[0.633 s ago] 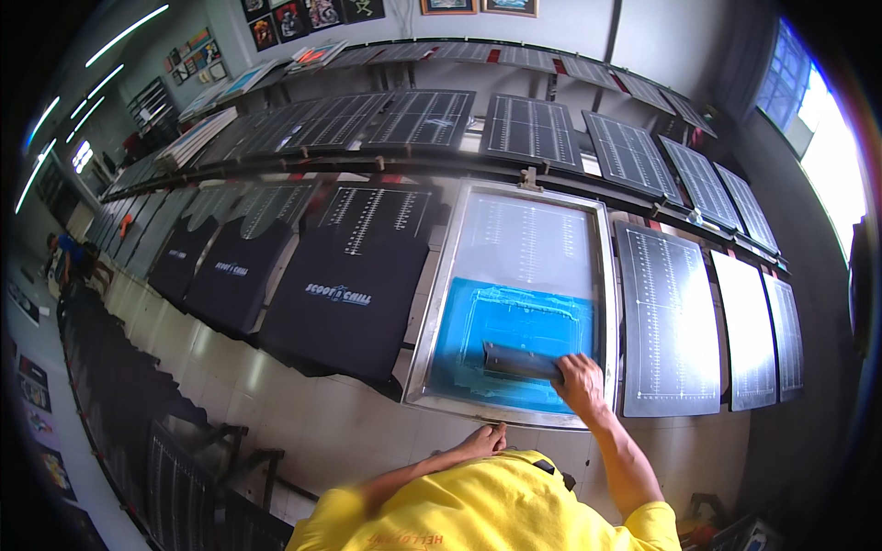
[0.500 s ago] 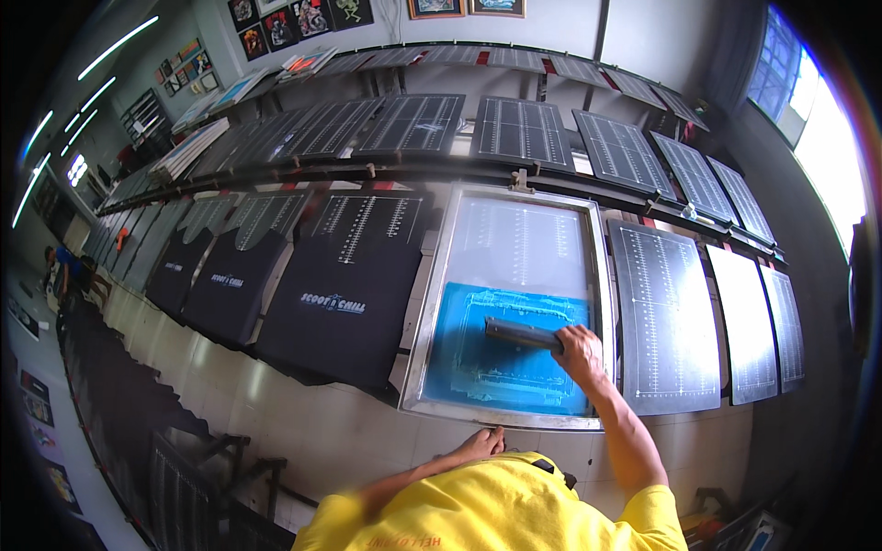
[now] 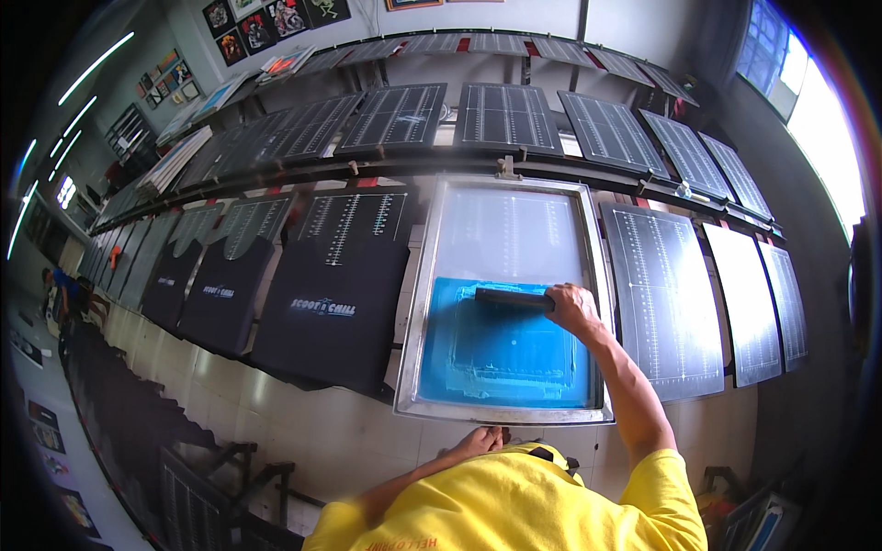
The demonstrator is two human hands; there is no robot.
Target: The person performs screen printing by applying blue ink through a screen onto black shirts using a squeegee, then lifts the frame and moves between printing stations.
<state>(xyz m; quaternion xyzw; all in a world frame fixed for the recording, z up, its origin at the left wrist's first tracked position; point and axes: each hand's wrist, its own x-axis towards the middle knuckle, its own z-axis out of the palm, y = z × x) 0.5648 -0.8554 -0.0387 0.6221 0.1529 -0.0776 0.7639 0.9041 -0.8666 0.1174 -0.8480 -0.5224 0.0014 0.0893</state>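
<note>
My right hand point(image 3: 574, 309) grips the right end of a dark squeegee point(image 3: 511, 299), fingers wrapped round it. The squeegee lies crosswise near the far edge of the blue area point(image 3: 501, 354) of a screen-printing screen. Streaks of light blue ink ring the middle of that area. Around the mesh runs a metal frame point(image 3: 501, 413), clamped at its far end. My left hand point(image 3: 481, 442) is closed, just in front of the frame's near edge; what it holds, if anything, is hidden.
Dark shirts point(image 3: 322, 317) with a printed chest design lie on boards to the left. Bare marked print boards point(image 3: 663, 298) stand to the right. A dark rail point(image 3: 386, 172) crosses behind the screen, with more boards beyond. Another person point(image 3: 62, 292) is at the far left.
My right hand has pushed the squeegee away from me, toward the far edge of the blue area. My left hand stays closed near the frame. The whole view has shifted slightly.
</note>
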